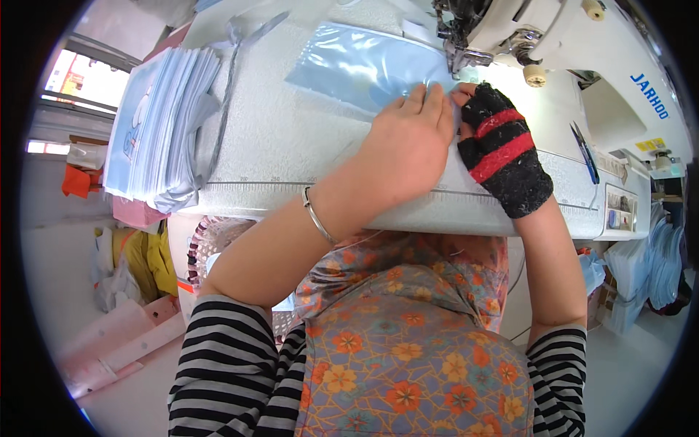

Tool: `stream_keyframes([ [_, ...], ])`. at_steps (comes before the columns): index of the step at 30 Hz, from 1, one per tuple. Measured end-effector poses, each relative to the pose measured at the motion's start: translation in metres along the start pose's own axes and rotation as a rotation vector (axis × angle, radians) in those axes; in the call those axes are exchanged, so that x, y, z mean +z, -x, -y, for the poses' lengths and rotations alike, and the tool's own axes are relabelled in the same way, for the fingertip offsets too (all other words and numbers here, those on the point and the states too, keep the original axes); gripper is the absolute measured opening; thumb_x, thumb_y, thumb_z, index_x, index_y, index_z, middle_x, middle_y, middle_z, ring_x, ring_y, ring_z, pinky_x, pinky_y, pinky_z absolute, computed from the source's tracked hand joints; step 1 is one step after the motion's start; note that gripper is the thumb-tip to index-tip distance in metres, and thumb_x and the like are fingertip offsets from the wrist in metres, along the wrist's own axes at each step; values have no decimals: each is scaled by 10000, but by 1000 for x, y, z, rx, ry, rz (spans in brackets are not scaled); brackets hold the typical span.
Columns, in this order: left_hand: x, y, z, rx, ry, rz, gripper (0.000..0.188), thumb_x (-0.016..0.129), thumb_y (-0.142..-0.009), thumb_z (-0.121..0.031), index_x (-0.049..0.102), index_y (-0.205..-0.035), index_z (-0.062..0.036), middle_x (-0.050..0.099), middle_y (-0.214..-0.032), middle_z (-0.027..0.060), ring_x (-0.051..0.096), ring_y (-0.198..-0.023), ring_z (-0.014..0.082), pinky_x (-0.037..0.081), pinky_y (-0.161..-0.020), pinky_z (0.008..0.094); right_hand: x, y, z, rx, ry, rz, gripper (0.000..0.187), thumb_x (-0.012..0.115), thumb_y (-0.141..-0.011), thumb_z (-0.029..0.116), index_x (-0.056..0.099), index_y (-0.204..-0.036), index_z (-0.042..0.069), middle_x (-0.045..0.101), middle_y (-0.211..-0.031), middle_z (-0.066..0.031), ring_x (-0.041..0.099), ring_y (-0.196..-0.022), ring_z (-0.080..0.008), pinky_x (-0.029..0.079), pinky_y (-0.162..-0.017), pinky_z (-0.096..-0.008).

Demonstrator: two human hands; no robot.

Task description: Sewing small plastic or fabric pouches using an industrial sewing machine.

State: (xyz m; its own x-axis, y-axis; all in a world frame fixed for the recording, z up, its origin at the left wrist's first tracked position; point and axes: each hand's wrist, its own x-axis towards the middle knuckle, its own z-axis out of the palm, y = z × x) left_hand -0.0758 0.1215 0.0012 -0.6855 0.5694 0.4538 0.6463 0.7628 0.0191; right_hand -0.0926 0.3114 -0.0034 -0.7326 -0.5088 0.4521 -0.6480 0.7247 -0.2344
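Observation:
A light-blue piece with a shiny plastic surface (371, 64) lies on the sewing machine table, its right end by the presser foot (456, 64). My left hand (411, 142) is bare and rests flat on the near right part of this piece, fingers stretched toward the needle area. My right hand (502, 149) wears a black and red fingerless glove. Its bent fingertips are closed at the piece's right edge, just in front of the presser foot. The left fingers partly hide that edge.
Left on the table stands a thick stack of light-blue printed pieces (156, 127), with a grey fabric strip (227, 109) beside it. Dark thread snips (585, 154) lie right of my glove. The white machine head (619, 65) overhangs the back right. More blue pieces (641, 266) hang lower right.

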Motion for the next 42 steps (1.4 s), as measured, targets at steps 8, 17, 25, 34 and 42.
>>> stream_keyframes([
  [8,-10,3,-4,-7,81,28,409,634,-841,-112,607,-1203,75,615,-1241,226,624,-1144,357,512,-970,428,-2,4,0,-24,-98,13,390,586,-819,-15,623,-1205,21,625,-1210,-179,592,-1128,-371,483,-996,-436],
  [17,0,-5,-5,56,169,-119,301,565,-804,-60,630,-1038,116,614,-1133,248,609,-1062,358,492,-933,430,-7,8,0,-40,-69,-11,348,585,-820,-24,636,-1162,11,638,-1183,-175,603,-1101,-366,495,-965,-430],
  [25,7,-17,17,75,206,-114,333,617,-738,-56,619,-1036,91,617,-1176,243,624,-1030,362,508,-912,425,1,4,-1,-77,-6,-86,389,593,-803,-25,611,-1191,-3,622,-1194,-192,599,-1087,-385,490,-967,-439],
  [34,24,-38,48,78,249,-131,317,622,-745,-46,641,-1053,32,633,-1181,181,621,-1079,330,490,-942,426,2,1,-2,-37,-34,-104,348,612,-812,-16,625,-1159,15,634,-1147,-193,606,-1065,-387,499,-941,-444],
  [42,12,-26,81,-136,-10,-271,287,634,-751,-51,682,-1032,-23,663,-1089,127,632,-1003,317,472,-929,416,-4,-2,1,-16,3,-166,220,584,-856,-23,689,-1037,46,672,-1092,-165,637,-1035,-357,514,-929,-420],
])
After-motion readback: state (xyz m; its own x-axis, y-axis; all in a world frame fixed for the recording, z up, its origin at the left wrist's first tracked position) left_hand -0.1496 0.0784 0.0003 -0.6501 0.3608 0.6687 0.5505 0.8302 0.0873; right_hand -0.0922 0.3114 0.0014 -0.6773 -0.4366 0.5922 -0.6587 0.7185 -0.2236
